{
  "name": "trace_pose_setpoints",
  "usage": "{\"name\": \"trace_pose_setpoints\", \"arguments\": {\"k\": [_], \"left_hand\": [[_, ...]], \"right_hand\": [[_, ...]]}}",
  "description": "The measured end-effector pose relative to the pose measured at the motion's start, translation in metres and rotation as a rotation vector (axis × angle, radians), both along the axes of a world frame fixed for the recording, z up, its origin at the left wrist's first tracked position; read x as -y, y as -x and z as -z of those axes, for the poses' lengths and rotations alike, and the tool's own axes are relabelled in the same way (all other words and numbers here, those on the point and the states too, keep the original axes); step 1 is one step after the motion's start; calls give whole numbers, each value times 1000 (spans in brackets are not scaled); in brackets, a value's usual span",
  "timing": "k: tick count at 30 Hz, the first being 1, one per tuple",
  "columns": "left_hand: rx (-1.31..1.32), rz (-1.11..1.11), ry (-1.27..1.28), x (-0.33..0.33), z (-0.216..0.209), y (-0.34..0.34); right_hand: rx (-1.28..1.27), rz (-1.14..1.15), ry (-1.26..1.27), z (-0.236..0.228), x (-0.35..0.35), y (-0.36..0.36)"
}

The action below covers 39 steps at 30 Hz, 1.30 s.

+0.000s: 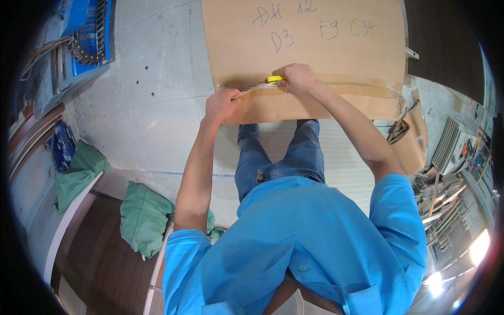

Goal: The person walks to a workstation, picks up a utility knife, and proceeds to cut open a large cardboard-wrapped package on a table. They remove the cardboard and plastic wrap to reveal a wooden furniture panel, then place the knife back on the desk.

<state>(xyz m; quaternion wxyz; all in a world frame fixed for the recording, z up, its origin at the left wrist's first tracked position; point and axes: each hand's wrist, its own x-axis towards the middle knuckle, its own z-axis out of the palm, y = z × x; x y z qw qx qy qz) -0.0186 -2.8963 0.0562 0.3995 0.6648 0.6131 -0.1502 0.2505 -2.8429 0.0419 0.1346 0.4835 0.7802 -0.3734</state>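
A large flat sheet of brown cardboard [304, 47] lies on the pale grey concrete floor [152, 105] in front of the person, with handwritten marks near its far edge; a band of clear glossy packing tape [346, 88] runs across it near the front edge; the right hand [296, 77] is curled shut over a small yellow-handled cutter [274, 79], pressed down on the tape line; the left hand [221, 104] sits just beside it at the cardboard's near left corner, fingers pinched narrow on a loose strip of tape [249, 90] stretched toward the cutter; crumpled green cloth bags [142, 218] lie well apart to the left.
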Motion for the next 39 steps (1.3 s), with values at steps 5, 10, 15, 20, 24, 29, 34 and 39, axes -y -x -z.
{"name": "trace_pose_setpoints", "arguments": {"k": [5, 10, 15, 20, 24, 29, 34, 39], "left_hand": [[-15, -7, 10, -2, 1, 0], [54, -37, 29, 0, -8, 4], [132, -10, 33, 7, -27, 8], [-22, 102, 194, -18, -12, -7], [93, 242, -68, -24, 6, -45], [106, 176, 146, -28, 27, -113], [73, 171, 168, -18, 20, -124], [55, 81, 199, -16, 9, -130]], "right_hand": [[5, -102, -33, 0, -1, 1], [10, -163, -39, 12, -1, -6], [90, -278, -138, 6, -4, -50], [394, -283, -50, -26, -12, -136], [758, -353, -43, -42, -12, -198], [380, 45, -107, -51, 1, -217], [79, -86, -18, -9, 1, -156], [60, -174, -13, 13, -10, -130]]}}
